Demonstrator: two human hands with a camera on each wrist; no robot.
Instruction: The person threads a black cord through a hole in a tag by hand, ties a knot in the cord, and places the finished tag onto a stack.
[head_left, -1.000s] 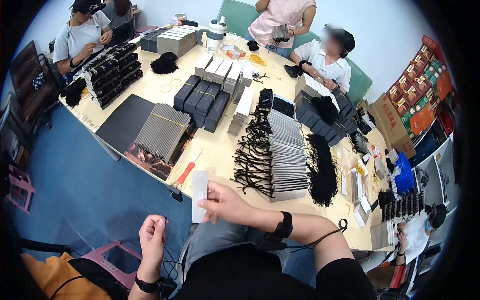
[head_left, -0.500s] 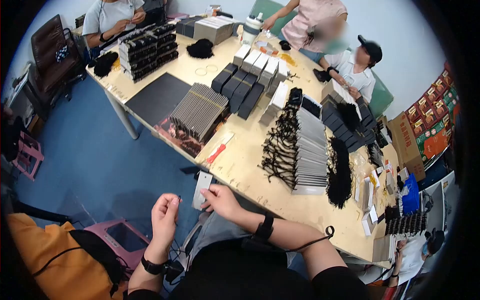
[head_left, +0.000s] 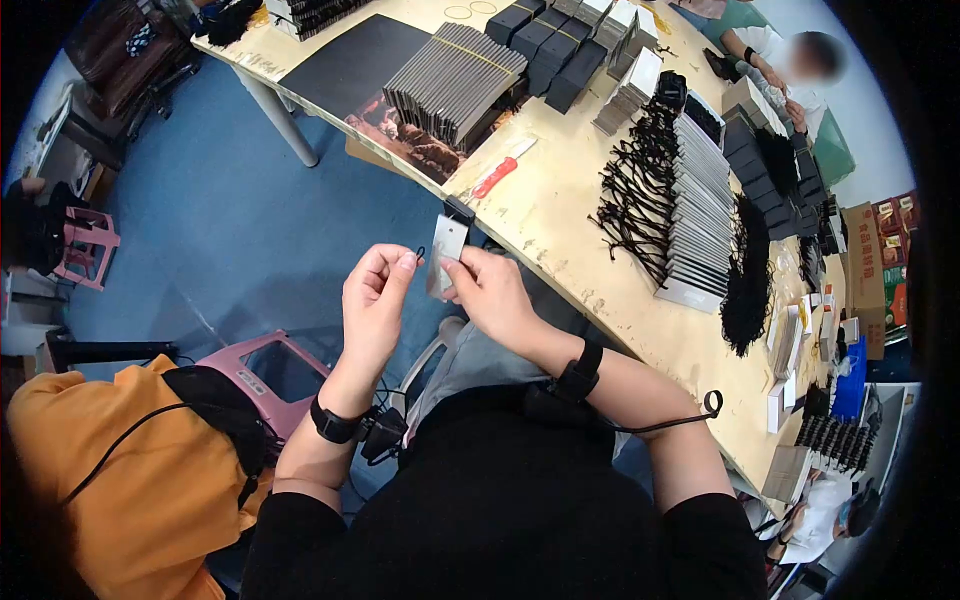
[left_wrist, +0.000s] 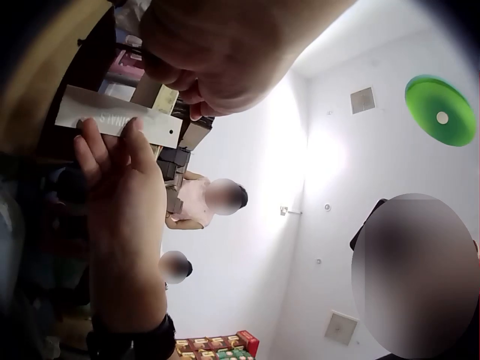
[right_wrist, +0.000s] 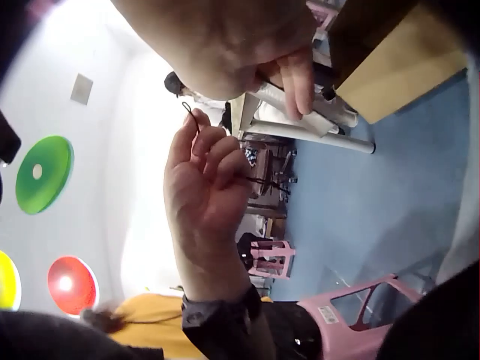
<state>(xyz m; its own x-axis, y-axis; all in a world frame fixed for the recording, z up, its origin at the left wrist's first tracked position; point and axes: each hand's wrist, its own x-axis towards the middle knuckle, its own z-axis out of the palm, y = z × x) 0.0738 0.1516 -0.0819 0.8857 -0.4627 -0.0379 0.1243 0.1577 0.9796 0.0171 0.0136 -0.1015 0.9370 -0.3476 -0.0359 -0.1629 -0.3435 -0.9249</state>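
Note:
In the head view my left hand (head_left: 376,292) pinches a thin black cord (head_left: 421,251) between thumb and index finger, a small loop sticking up past the fingertips. The right wrist view shows that cord loop (right_wrist: 195,120) too, with loose ends trailing below the curled fingers. My right hand (head_left: 497,297) grips a light grey hang tag (head_left: 452,238) near its lower part, thumb across its face. Embossed-looking letters and a small hole near one end mark the tag (left_wrist: 105,111) in the left wrist view. Loop and tag are side by side, just off the table edge.
On the table (head_left: 565,180) lie a red-handled knife (head_left: 493,178), a banded stack of grey tags (head_left: 455,80), a row of tags with black cords (head_left: 695,220) and a black cord bundle (head_left: 745,285). A pink stool (head_left: 265,370) stands at left.
Both hands have moved up in the head view as the view tilts down. Left hand and cord have come nearer the tag, which the right hand still holds.

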